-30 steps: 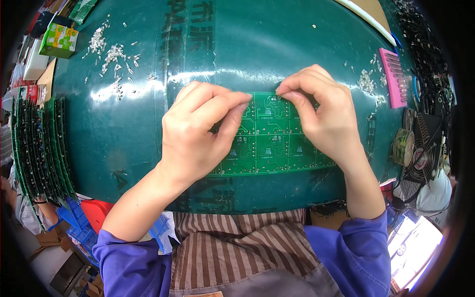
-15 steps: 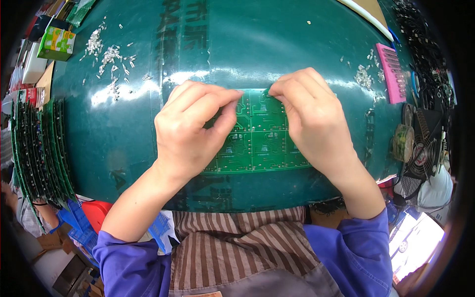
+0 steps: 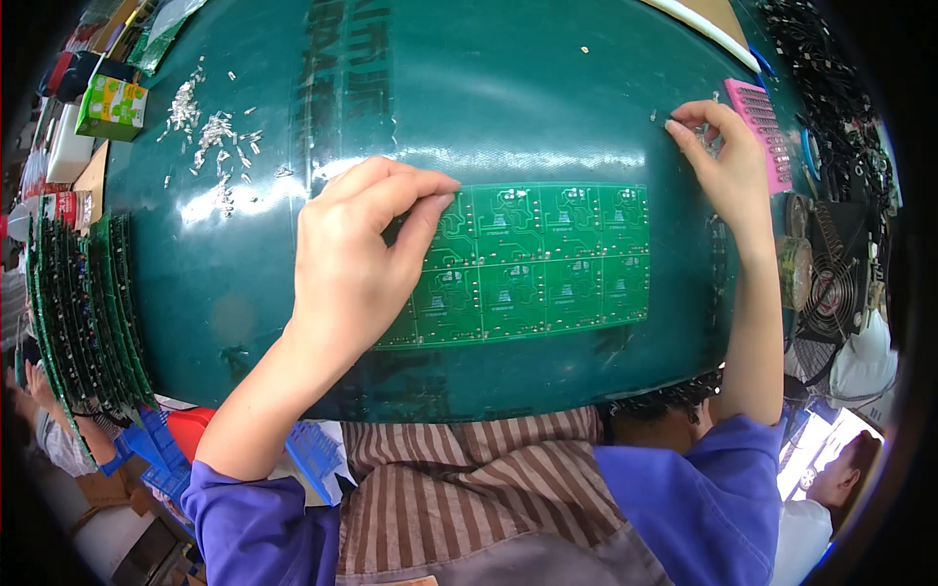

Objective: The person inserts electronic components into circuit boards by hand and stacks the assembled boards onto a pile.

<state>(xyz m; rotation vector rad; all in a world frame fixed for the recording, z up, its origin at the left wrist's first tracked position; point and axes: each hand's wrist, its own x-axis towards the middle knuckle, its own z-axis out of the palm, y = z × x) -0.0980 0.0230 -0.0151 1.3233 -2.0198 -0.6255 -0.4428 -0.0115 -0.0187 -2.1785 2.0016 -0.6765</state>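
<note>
A green circuit board panel (image 3: 562, 256), divided into several repeated sections, lies flat on the green table mat. My left hand (image 3: 354, 256) covers the panel's left part, thumb and forefinger pinched together at its far edge. Whatever sits between those fingertips is too small to make out. Out to the right, my right hand (image 3: 728, 161) is above the mat, thumb and forefinger curved toward each other with a slight gap at the tips. It partly hides small clear parts (image 3: 714, 139) beneath it. One loose part (image 3: 654, 115) lies just beyond its fingertips.
Many small clear parts (image 3: 183, 107) are scattered at far left. A row of upright circuit boards (image 3: 83, 303) stands along the left edge, with a green carton (image 3: 111, 107) behind. At right are a pink strip holder (image 3: 760, 137), a tape roll (image 3: 793, 269) and a black fan (image 3: 835, 303).
My right hand has left the board and moved right to the small parts near the pink holder. My left hand stays pinched at the board's far edge, shifted slightly left.
</note>
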